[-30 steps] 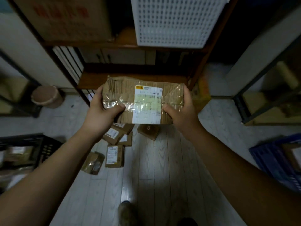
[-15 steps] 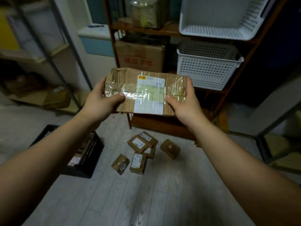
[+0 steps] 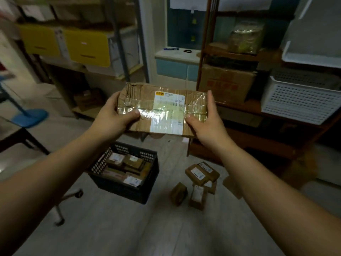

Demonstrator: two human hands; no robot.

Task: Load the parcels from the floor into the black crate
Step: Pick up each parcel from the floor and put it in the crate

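Observation:
I hold a flat brown cardboard parcel [image 3: 145, 100], taped and with a white label, at chest height. My left hand [image 3: 115, 117] grips its left end and my right hand [image 3: 206, 122] its right end. Below and slightly left of it, on the floor, stands the black crate [image 3: 118, 187] with several labelled parcels inside. To the crate's right a small heap of brown parcels [image 3: 198, 182] lies on the pale floor.
A wooden shelf unit [image 3: 258, 143] with a cardboard box [image 3: 225, 84] and white baskets [image 3: 299, 100] stands right. A metal rack with yellow bins [image 3: 86, 47] stands left. A chair base [image 3: 62, 207] and a blue object [image 3: 29, 117] are at the left.
The view has swung up and to the left, bringing the black crate from the left edge toward the centre. The parcel stays gripped in both hands.

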